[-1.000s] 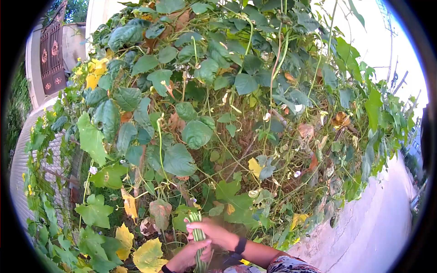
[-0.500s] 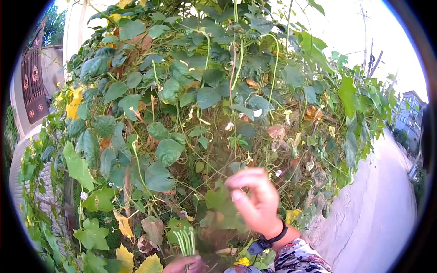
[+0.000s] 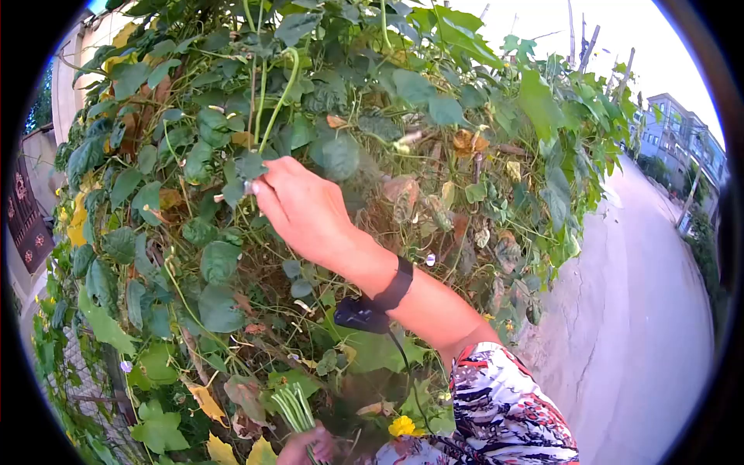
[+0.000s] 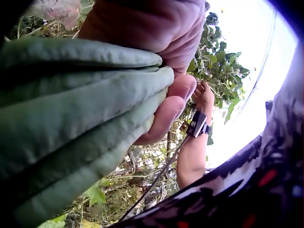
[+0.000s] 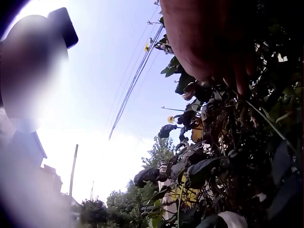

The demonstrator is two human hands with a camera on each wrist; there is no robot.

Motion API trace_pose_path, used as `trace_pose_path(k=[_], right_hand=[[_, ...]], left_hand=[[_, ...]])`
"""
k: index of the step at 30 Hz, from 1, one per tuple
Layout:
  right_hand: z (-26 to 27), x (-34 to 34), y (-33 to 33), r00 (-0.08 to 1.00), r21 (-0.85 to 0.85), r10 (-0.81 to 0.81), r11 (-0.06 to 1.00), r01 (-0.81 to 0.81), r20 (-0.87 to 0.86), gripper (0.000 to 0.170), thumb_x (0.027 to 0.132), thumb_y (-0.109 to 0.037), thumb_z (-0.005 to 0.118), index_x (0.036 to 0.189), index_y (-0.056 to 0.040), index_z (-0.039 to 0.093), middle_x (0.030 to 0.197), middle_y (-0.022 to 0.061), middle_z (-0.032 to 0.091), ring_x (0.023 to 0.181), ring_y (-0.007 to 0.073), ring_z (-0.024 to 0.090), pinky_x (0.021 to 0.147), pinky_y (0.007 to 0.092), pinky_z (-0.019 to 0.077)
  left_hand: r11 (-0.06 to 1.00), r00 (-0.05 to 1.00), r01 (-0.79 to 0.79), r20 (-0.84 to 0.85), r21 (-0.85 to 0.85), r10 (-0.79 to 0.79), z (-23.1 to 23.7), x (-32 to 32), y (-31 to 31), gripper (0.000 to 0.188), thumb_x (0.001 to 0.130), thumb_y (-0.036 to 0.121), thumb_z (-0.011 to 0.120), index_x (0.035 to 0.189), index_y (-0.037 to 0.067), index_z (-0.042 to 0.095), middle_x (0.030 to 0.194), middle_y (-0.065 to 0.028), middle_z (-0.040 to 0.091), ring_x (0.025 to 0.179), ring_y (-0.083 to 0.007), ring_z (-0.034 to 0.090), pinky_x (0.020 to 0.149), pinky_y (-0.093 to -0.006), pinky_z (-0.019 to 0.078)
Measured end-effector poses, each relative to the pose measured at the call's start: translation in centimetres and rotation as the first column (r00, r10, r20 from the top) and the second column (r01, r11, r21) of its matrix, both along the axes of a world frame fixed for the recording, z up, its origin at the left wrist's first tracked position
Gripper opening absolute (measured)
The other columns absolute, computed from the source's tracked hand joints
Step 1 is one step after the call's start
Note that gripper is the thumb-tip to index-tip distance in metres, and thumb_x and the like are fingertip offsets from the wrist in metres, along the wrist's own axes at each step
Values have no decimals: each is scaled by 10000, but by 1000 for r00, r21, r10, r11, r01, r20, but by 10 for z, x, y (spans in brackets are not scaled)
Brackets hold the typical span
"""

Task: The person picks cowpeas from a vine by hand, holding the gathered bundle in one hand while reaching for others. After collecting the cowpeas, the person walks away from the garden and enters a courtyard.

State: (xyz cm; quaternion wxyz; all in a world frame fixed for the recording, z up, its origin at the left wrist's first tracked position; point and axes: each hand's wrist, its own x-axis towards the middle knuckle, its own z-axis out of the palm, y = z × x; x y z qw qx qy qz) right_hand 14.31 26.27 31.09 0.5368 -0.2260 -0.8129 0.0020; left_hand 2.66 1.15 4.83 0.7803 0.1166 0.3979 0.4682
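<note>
Low in the head view, my left hand [image 3: 307, 447] grips a bunch of long green beans [image 3: 292, 406], their ends sticking up past the fingers. Up close in the left wrist view, the same green beans [image 4: 85, 107] fan out from the curled fingers [image 4: 167, 114]. My right hand [image 3: 304, 208] is raised into the bean vine [image 3: 221, 263], fingertips among the leaves just below hanging long beans [image 3: 280, 101]. In the right wrist view, a thin stem [image 5: 266, 118] runs by the shadowed fingertips; I cannot tell whether they pinch anything.
Dense leaves surround the right hand, with dry brown leaves [image 3: 401, 194] to its right. A yellow flower [image 3: 403, 426] is near the patterned sleeve [image 3: 508, 403]. A concrete road [image 3: 635, 310] runs along the right side; a dark red gate [image 3: 28, 221] stands far left.
The right hand has left the bunch and moved up into the vine. The left hand keeps hold of the beans, low down. The head view has turned to the right.
</note>
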Motion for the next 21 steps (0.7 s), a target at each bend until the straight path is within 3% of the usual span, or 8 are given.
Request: trace_pose_path(k=[6,8,10,11,15,16,17,21], right_hand=[[-14,48,-16,976,98,103,992,-85,-194,242,880,-173,574,1002,33,542,1011,182,570,859,350,579,753,392,486],[-5,80,-12,946,373,71,926,56,-317,214,903,-152,530,1023,21,569,1006,165,577,938,291,563,829,351,452],[9,115,-5,807,387,178,920,67,-563,211,945,-154,452,997,11,572,1001,127,581,966,224,549,877,334,422],[23,135,7,766,409,102,885,221,-634,221,955,-157,435,987,14,571,986,110,582,949,208,549,882,326,419],[74,223,76,749,232,-280,836,498,-600,296,974,-211,398,989,38,558,948,93,593,892,182,566,810,324,448],[84,239,95,766,94,-227,932,350,-601,295,970,-218,410,985,35,562,917,89,600,846,174,572,771,316,460],[91,252,110,773,-48,-173,982,182,-610,293,965,-224,422,981,31,565,885,85,607,799,167,579,732,307,472],[94,284,143,927,-536,-304,831,146,-219,229,897,-203,537,979,3,589,855,83,624,664,147,568,624,266,473]], left_hand=[[995,997,-70,-30,-76,68,13,3,-4,365,950,299,462,635,121,412,526,28,339,465,-111,340,476,-248,309],[997,997,-65,-33,-30,64,11,0,-5,343,948,296,470,650,133,418,530,38,332,465,-102,327,472,-240,296],[996,994,-81,-77,31,83,12,-2,-9,320,945,288,478,669,135,424,533,44,330,465,-94,323,470,-239,293],[994,991,-88,-98,62,93,12,-3,-10,308,944,284,482,679,136,427,534,47,329,464,-90,321,469,-238,292],[993,986,-117,-118,35,120,13,-4,-13,291,943,266,486,690,143,410,521,64,285,446,-71,277,449,-239,252],[989,995,-10,100,148,-5,-17,-24,-17,191,924,264,534,831,98,520,664,7,498,589,-115,488,550,-264,410],[987,996,-19,86,157,5,-20,-22,-14,194,920,255,530,819,91,505,620,2,458,538,-122,448,517,-275,386],[985,998,-46,48,165,39,-23,-19,-12,179,895,228,537,806,84,479,532,-13,380,429,-145,370,441,-310,340]])
